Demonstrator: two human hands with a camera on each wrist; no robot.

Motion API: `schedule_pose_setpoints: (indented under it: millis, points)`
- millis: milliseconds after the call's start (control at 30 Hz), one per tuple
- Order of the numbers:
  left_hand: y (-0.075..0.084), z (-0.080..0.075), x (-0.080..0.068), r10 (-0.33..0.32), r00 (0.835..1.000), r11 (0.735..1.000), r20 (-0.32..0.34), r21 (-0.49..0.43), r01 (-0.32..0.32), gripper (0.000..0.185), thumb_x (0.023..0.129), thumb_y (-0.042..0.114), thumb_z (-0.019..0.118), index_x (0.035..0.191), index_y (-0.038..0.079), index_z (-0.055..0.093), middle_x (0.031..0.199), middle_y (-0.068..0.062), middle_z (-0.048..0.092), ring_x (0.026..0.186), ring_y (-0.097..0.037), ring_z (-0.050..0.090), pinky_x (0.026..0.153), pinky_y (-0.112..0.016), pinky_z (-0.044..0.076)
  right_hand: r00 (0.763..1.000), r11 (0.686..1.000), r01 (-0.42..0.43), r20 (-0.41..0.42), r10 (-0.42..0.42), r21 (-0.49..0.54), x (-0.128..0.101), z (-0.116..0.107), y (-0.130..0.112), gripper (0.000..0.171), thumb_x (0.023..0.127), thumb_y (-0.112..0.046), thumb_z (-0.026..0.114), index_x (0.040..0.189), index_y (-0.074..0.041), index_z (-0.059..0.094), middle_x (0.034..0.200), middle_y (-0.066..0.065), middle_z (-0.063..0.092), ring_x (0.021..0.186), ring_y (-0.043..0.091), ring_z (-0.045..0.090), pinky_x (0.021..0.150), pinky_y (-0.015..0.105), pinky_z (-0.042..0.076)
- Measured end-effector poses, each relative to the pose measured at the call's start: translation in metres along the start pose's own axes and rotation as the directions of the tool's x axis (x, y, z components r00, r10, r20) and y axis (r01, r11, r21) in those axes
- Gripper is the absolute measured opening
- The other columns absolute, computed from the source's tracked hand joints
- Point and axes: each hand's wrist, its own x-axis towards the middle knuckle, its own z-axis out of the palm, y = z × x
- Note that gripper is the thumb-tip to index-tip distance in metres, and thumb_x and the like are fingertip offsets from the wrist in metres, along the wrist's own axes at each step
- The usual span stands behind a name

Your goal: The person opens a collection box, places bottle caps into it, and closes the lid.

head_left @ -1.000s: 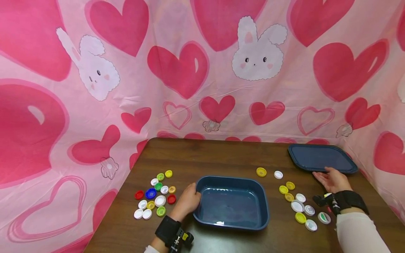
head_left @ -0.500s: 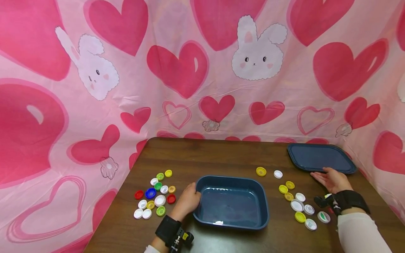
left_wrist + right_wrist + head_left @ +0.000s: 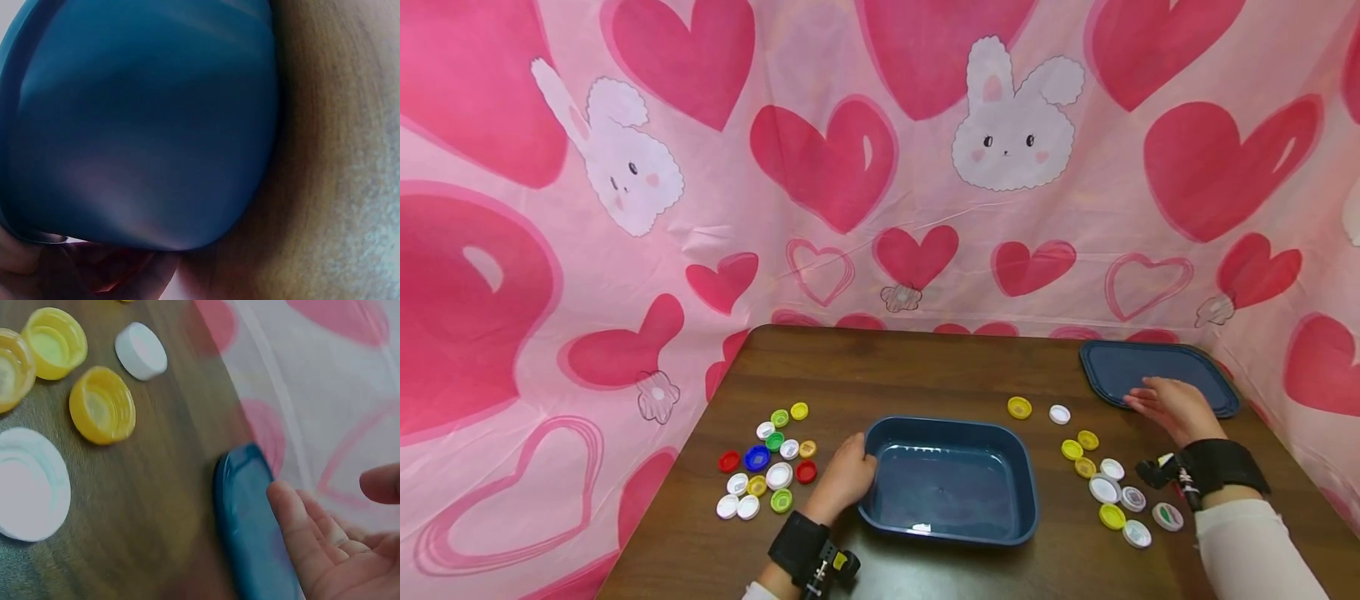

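Blue tub [image 3: 951,483] on wood table [image 3: 895,375], left grip [image 3: 844,477] seemingly clasping rim; heart curtains [image 3: 850,167] behind.

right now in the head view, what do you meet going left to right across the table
Mixed-colour cluster of plastic bottle caps → left hand → dark blue plastic tub → yellow and white bottle caps → right hand on flat blue lid.

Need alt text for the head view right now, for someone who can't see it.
A person's left hand grips the left rim of an empty blue tub on a brown table; the right hand rests on a blue lid. Bottle caps lie either side.
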Motion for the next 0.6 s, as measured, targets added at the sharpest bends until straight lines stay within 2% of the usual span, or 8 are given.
schedule_pose_setpoints:
  millis: [33,100,167,200,267,333,400,600]
  points:
    - [0.000,0.000,0.000,-0.001,1.000,1.000,-0.001,0.000,0.001,0.050,0.100,0.008,0.051,0.144,-0.013,0.041,0.143,-0.030,0.049,0.127,-0.042,0.052,0.106,-0.063,0.041,0.999,0.993,0.038,-0.001,-0.039,-0.108,0.000,0.007,-0.004,0.064,0.109,-0.022,0.034,0.150,0.020,0.010,0.098,0.013,0.068,0.082,0.005,0.069,0.084,0.026,0.059]
    - [0.000,0.000,0.000,0.018,1.000,1.000,-0.013,0.013,-0.018,0.048,0.099,0.007,0.051,0.142,-0.014,0.043,0.140,-0.030,0.051,0.126,-0.042,0.053,0.107,-0.062,0.041,0.994,0.937,0.106,0.006,-0.111,-0.333,-0.001,0.022,-0.011,0.061,0.110,-0.025,0.034,0.147,0.022,0.020,0.113,0.029,0.064,0.089,0.009,0.070,0.084,0.028,0.059]
    - [0.000,-0.001,0.000,0.041,0.999,0.999,-0.027,0.025,-0.040,0.047,0.098,0.006,0.051,0.139,-0.015,0.046,0.136,-0.030,0.053,0.125,-0.043,0.054,0.107,-0.062,0.041,0.985,0.843,0.156,0.023,-0.168,-0.515,-0.003,0.037,-0.018,0.059,0.110,-0.027,0.035,0.145,0.020,0.030,0.130,0.039,0.053,0.099,0.022,0.070,0.090,0.035,0.058]
    - [0.000,-0.001,0.000,0.047,0.998,0.999,-0.032,0.029,-0.046,0.046,0.098,0.006,0.051,0.138,-0.015,0.046,0.135,-0.030,0.054,0.124,-0.043,0.054,0.107,-0.061,0.041,0.981,0.796,0.174,0.034,-0.189,-0.580,-0.004,0.044,-0.021,0.057,0.109,-0.027,0.036,0.144,0.018,0.034,0.135,0.040,0.050,0.103,0.030,0.069,0.092,0.040,0.057]
    - [0.000,-0.001,0.000,0.058,0.998,0.998,-0.037,0.037,-0.057,0.045,0.097,0.006,0.051,0.137,-0.015,0.047,0.133,-0.031,0.055,0.125,-0.044,0.054,0.107,-0.061,0.041,0.972,0.701,0.203,0.052,-0.231,-0.684,-0.007,0.057,-0.026,0.053,0.108,-0.027,0.040,0.141,0.015,0.042,0.133,0.039,0.053,0.112,0.044,0.063,0.097,0.053,0.052]
    - [0.000,-0.001,0.001,0.046,0.999,0.999,-0.029,0.030,-0.045,0.047,0.098,0.006,0.051,0.139,-0.015,0.045,0.136,-0.031,0.053,0.126,-0.043,0.053,0.108,-0.061,0.040,0.961,0.628,0.233,0.079,-0.264,-0.742,-0.009,0.068,-0.028,0.050,0.106,-0.026,0.044,0.138,0.012,0.046,0.130,0.037,0.055,0.116,0.050,0.057,0.097,0.061,0.048]
    - [-0.001,0.000,0.001,0.032,0.999,0.999,-0.017,0.023,-0.031,0.048,0.099,0.006,0.051,0.142,-0.014,0.043,0.139,-0.030,0.051,0.128,-0.043,0.052,0.108,-0.062,0.040,0.948,0.567,0.269,0.109,-0.300,-0.779,-0.010,0.078,-0.028,0.047,0.105,-0.025,0.049,0.136,0.010,0.050,0.128,0.036,0.057,0.115,0.052,0.055,0.095,0.064,0.047]
    - [-0.001,0.002,0.002,0.003,1.000,1.000,-0.001,0.024,-0.003,0.051,0.100,0.007,0.051,0.145,-0.014,0.040,0.143,-0.030,0.048,0.131,-0.043,0.050,0.109,-0.062,0.038,0.904,0.450,0.398,0.257,-0.342,-0.799,-0.009,0.105,-0.024,0.047,0.099,-0.020,0.062,0.135,0.008,0.053,0.125,0.031,0.057,0.110,0.046,0.058,0.093,0.060,0.052]
